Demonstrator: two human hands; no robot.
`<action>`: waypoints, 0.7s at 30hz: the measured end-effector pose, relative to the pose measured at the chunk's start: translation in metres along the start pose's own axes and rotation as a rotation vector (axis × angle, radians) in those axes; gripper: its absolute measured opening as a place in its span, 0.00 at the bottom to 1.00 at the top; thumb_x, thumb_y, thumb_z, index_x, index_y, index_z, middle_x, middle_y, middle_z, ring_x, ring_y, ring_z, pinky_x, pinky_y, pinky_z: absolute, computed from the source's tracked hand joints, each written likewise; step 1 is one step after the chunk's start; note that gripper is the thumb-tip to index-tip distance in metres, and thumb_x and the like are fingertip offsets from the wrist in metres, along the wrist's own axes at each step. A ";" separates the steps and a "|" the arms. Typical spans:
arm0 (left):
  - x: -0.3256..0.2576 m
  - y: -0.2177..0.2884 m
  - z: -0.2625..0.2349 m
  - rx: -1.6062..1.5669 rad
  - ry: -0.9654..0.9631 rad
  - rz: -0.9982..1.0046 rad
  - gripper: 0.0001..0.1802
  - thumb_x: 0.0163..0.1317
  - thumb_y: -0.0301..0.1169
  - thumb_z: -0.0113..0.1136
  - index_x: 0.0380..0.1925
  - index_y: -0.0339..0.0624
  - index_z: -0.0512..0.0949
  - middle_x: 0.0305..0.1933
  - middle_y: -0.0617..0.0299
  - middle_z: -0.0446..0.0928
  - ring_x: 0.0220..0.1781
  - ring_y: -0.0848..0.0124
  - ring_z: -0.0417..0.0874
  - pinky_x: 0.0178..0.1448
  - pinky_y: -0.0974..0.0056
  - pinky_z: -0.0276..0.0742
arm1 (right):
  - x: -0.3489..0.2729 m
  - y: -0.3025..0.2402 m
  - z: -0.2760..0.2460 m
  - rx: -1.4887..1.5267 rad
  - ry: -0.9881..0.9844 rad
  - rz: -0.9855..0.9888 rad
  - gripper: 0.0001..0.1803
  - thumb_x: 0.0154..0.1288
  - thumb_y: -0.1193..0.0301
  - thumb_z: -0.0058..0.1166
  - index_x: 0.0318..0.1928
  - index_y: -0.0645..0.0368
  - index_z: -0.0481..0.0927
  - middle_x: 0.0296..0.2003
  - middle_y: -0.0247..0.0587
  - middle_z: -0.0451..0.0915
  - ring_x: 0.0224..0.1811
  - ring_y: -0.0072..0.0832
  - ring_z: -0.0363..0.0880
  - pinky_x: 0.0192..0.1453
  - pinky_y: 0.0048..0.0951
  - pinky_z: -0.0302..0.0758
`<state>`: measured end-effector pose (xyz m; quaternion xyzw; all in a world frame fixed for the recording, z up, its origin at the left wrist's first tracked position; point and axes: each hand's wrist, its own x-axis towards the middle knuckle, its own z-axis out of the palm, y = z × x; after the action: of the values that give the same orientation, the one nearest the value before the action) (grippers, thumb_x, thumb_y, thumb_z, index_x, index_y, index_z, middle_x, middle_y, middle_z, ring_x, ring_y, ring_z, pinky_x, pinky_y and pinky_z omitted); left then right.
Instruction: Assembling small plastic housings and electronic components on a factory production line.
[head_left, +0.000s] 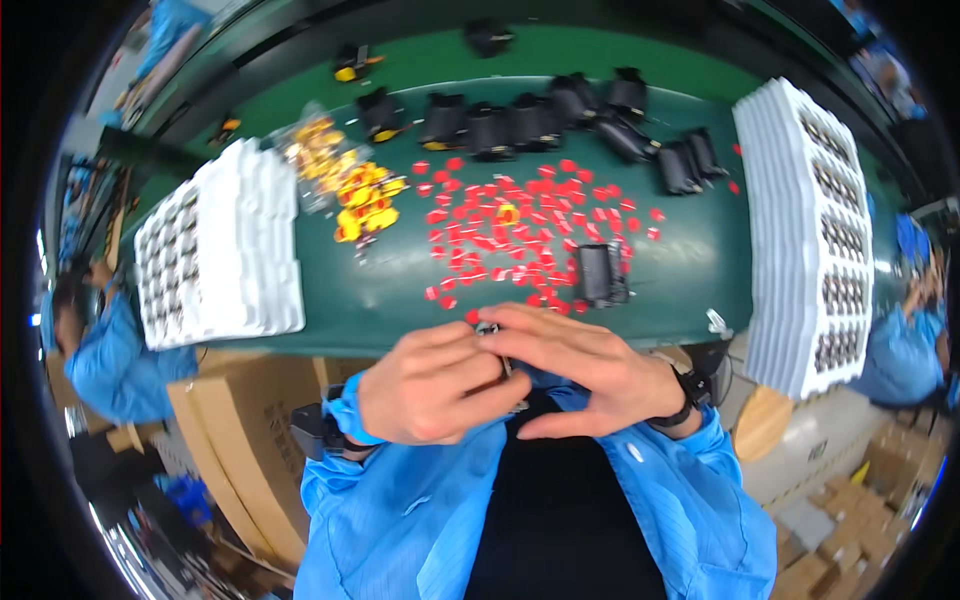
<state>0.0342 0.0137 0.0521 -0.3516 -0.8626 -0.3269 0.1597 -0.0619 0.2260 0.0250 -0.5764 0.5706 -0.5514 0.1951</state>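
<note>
My left hand [435, 388] and my right hand [585, 365] meet in front of my chest, at the near edge of the green table. The left fingers are curled round a small dark and metallic part [489, 328], mostly hidden by the hands. From the other side, the right fingers reach over it and press against it, with the thumb apart below. Just beyond the hands, many small red discs [530, 240] lie scattered. A black rectangular casing [600, 274] rests beside them, nearest my right hand.
Stacked white trays holding small metallic parts stand at the left [270, 250] and right [780, 250]. Yellow parts [368, 200] spill beside a clear bag [315, 150]. Black casings [490, 130] line the far side. A cardboard box [240, 440] stands below left; other people work at both sides.
</note>
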 end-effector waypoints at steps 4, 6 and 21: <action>0.027 -0.016 0.037 -0.193 -0.010 0.029 0.16 0.38 0.22 0.66 0.33 0.33 0.84 0.26 0.59 0.71 0.25 0.62 0.75 0.30 0.60 0.71 | -0.036 0.000 -0.015 -0.056 0.191 0.141 0.39 0.47 0.70 0.77 0.61 0.68 0.76 0.60 0.62 0.76 0.62 0.54 0.77 0.66 0.45 0.75; 0.035 -0.023 0.047 -0.225 -0.032 0.021 0.20 0.41 0.25 0.67 0.39 0.37 0.82 0.35 0.56 0.73 0.32 0.60 0.78 0.36 0.59 0.75 | -0.050 -0.002 -0.027 -0.098 0.269 0.156 0.36 0.45 0.71 0.78 0.56 0.69 0.79 0.56 0.60 0.80 0.59 0.52 0.81 0.65 0.43 0.76; 0.068 -0.027 0.079 -0.030 0.020 -0.386 0.41 0.31 0.23 0.69 0.54 0.28 0.71 0.53 0.42 0.74 0.54 0.44 0.75 0.58 0.49 0.73 | -0.069 0.011 -0.069 -0.150 0.509 0.061 0.33 0.40 0.72 0.80 0.49 0.75 0.82 0.54 0.66 0.80 0.63 0.57 0.77 0.68 0.53 0.71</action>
<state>-0.0363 0.0871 0.0164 -0.1787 -0.9073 -0.3679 0.0974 -0.1083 0.3114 0.0090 -0.4143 0.6579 -0.6286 0.0185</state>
